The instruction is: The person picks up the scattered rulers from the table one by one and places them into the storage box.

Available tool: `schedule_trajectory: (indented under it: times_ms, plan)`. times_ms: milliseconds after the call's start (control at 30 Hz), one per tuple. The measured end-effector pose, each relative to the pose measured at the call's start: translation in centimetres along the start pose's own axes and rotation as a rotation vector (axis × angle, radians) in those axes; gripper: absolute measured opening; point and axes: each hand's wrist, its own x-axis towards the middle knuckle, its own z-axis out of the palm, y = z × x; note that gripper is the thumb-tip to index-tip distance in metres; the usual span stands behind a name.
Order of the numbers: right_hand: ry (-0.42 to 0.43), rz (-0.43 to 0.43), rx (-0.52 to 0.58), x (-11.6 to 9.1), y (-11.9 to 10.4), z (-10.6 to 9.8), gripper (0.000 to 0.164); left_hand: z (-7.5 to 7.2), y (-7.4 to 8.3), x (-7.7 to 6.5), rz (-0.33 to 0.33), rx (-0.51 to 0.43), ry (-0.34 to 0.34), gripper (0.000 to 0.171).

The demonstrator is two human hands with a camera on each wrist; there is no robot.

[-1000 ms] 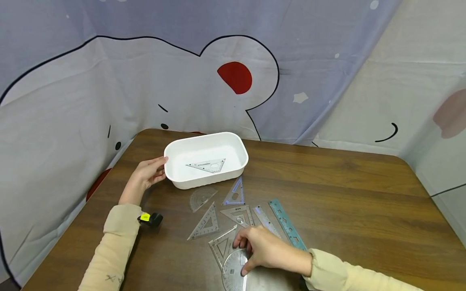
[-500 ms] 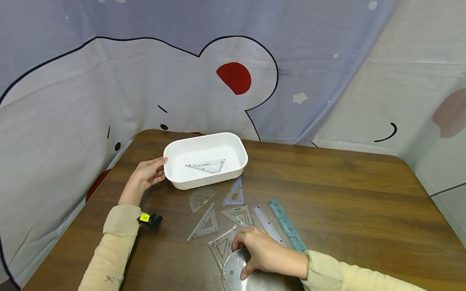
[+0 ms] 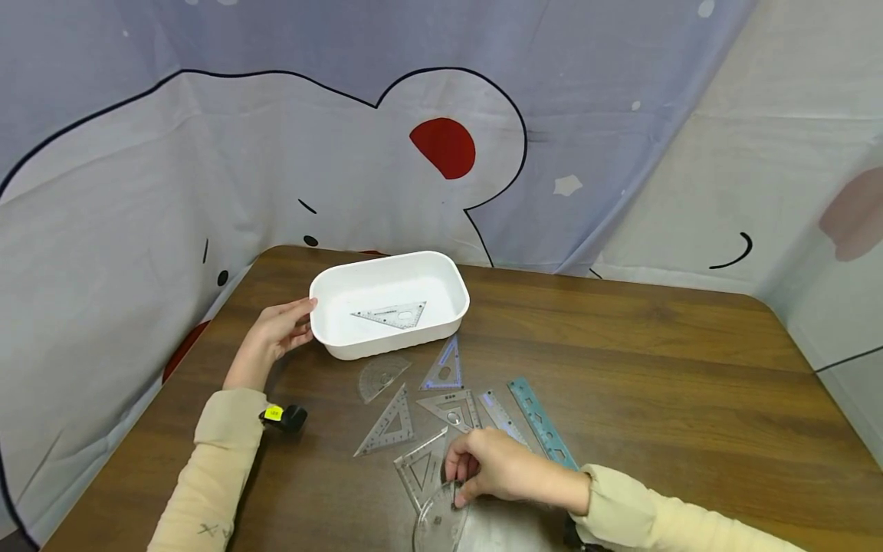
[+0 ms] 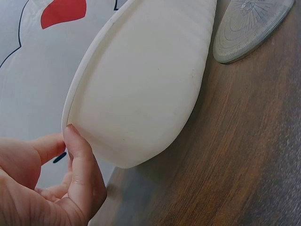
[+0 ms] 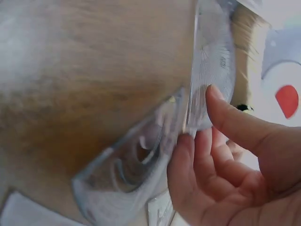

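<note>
In the head view my left hand (image 3: 279,330) grips the left end of a white plastic bin (image 3: 327,330), thumb and fingers at the rim. A clear set square (image 3: 393,314) lies inside the bin. My right hand (image 3: 507,469) pinches a clear protractor (image 3: 436,525) between thumb and fingers near the front of the table. In the right wrist view that protractor (image 5: 214,61) stands tilted, with the thumb against its face. Another clear, curved drawing template (image 5: 127,169) shows beside the fingertips there. A clear square-cornered template (image 3: 417,471) lies partly behind the held protractor.
Between bin and right hand lie a small protractor (image 3: 381,377), a blue-marked set square (image 3: 444,366) and further clear set squares (image 3: 389,425). A clear ruler (image 3: 502,414) and a teal ruler (image 3: 541,422) lie to the right. A patterned cloth (image 3: 586,138) hangs behind the table.
My right hand has tilted the protractor, raising its edge, and its fingers have shifted on it slightly. The left hand and the bin have stayed in place.
</note>
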Motion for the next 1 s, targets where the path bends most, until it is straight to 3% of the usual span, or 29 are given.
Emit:
schedule_trajectory:
  times_ms: [233, 500, 1000]
  plan:
    - [-0.21, -0.035, 0.261, 0.3, 0.4, -1.6, 0.013, -0.1, -0.1, -0.1, -0.002, -0.012, -0.011, 0.068]
    - [-0.341, -0.014, 0.457, 0.8, 1.2, -2.2, 0.022, -0.2, -0.1, 0.0, 0.002, -0.017, -0.015, 0.068]
    - [-0.282, 0.001, 0.517, 1.3, 1.3, -3.0, 0.026, -0.2, -0.1, 0.3, -0.006, -0.02, -0.002, 0.069]
